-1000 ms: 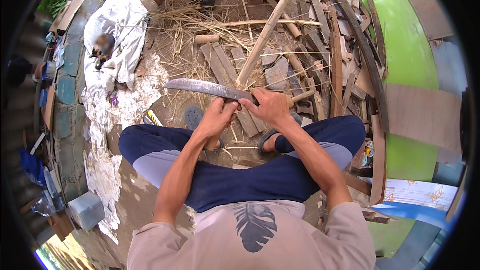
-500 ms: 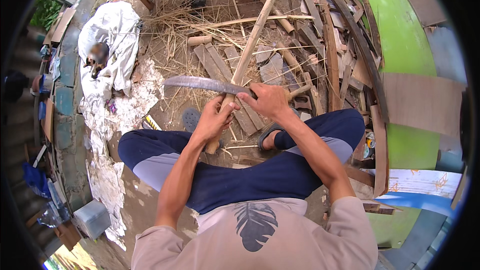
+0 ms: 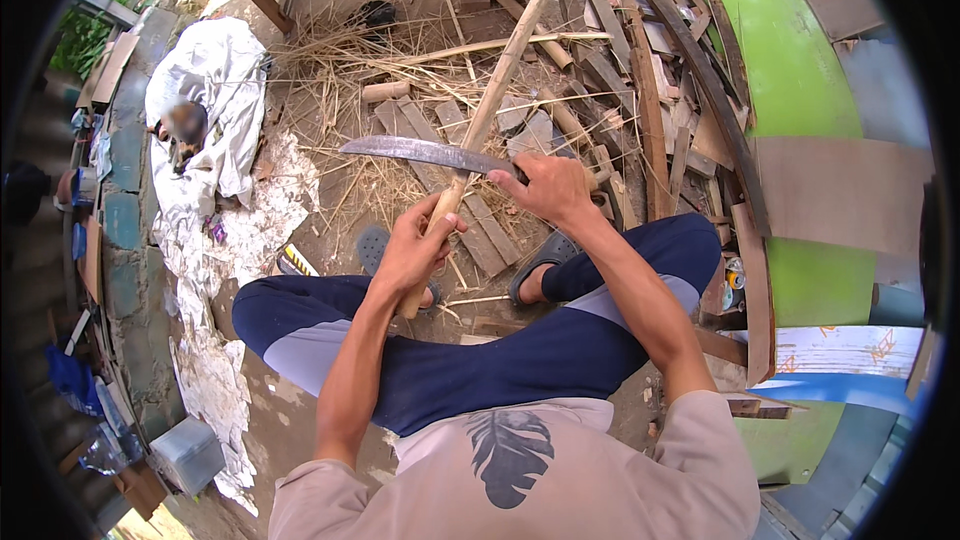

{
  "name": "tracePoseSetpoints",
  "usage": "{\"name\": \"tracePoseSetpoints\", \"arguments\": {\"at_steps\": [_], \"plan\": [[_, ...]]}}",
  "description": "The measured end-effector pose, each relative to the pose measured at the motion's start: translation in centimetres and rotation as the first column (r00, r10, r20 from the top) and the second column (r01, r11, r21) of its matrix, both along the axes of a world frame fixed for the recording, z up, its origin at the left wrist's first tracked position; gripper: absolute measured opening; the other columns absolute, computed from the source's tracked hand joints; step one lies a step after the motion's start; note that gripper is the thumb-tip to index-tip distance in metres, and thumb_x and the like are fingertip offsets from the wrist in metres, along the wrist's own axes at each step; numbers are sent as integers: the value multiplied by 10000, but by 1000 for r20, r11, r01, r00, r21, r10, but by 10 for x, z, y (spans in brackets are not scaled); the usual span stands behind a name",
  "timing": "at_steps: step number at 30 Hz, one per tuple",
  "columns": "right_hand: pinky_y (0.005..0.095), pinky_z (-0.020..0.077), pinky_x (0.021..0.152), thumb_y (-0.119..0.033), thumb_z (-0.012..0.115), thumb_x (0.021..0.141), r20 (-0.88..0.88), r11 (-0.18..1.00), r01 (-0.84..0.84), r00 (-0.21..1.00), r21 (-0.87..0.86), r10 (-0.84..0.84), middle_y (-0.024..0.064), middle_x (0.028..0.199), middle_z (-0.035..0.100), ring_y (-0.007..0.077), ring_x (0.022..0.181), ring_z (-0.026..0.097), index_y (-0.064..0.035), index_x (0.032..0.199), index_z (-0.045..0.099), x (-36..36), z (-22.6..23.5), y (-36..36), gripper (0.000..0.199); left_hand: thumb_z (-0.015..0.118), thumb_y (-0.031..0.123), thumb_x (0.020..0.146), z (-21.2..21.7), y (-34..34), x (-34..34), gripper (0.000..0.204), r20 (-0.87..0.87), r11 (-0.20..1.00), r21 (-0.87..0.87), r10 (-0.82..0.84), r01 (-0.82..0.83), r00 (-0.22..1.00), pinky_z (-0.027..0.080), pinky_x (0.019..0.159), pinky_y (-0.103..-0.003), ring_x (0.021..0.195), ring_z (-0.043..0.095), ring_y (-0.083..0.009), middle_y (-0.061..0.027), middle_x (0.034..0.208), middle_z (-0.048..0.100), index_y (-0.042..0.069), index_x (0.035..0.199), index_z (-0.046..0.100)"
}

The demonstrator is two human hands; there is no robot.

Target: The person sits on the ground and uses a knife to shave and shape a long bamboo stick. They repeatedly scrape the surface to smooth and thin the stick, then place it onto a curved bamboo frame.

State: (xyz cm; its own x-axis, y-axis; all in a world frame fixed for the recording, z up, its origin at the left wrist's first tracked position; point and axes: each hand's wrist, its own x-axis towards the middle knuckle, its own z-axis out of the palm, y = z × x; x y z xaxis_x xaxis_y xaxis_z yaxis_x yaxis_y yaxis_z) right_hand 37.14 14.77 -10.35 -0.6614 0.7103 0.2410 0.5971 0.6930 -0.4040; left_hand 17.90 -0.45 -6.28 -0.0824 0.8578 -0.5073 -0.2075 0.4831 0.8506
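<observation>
the person is sitting on the ground with knees bent, dark trousers spreading left and right, feet in grey sandals (image 3: 372, 245) resting on the dirt. the left hand (image 3: 415, 250) is curling shut around the lower part of a long bamboo pole (image 3: 495, 100), fingers wrapping it fully and the thumb lying along the top. the pole is running from between the feet up and away to the right, its far end reaching into a heap of wood scraps (image 3: 640, 70) at the top of the view. the right hand (image 3: 545, 188) is closing tight on the handle of a curved machete (image 3: 420, 152); the handle itself is hidden inside the fist. the grey blade is pointing out to the person's left, lying nearly level and crossing over the pole just above the left hand, its edge touching or nearly touching the bamboo; which of the two cannot be told from here. dry straw (image 3: 360, 70) is lying scattered on the ground beyond the blade. a crumpled white sheet (image 3: 215, 80) is spreading along the left side beside a low wall. a bright green curved panel (image 3: 790, 60) is standing at the right, with brown boards leaning against it.
</observation>
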Motion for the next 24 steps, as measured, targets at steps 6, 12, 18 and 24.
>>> {"name": "tracePoseSetpoints", "arguments": {"at_steps": [6,12,18,24], "plan": [[488,489,522,-670,467,925,90,978,198,978,-73,-191,177,565,604,378,555,640,-53,702,628,27,1,47,676,534,157,1007,5,-3,-5,438,36,999,-10,-49,49,998,371,468,-201,560,417,-30,-40,905,632,2,1409,452],[475,499,548,-651,467,934,127,930,346,935,-125,-331,167,574,608,370,572,647,-48,732,634,52,6,88,658,546,170,1009,5,-8,-5,463,84,999,-16,-49,51,995,349,459,-189,546,401,-24,-24,879,611,5,1426,432],[492,509,584,-663,453,931,150,995,64,987,-70,-53,197,641,639,380,617,663,-50,782,651,49,7,68,661,560,178,1006,2,-10,-11,458,24,1000,-12,-26,26,999,338,446,-190,517,388,-17,-14,861,609,4,1415,446],[522,518,802,-651,345,957,177,415,891,445,-185,-878,285,1013,687,442,933,671,80,1072,663,195,-61,246,806,567,170,997,10,-19,-35,394,-91,997,-7,-80,79,993,316,422,-191,499,397,-20,-12,787,600,-14,1342,516]]}}
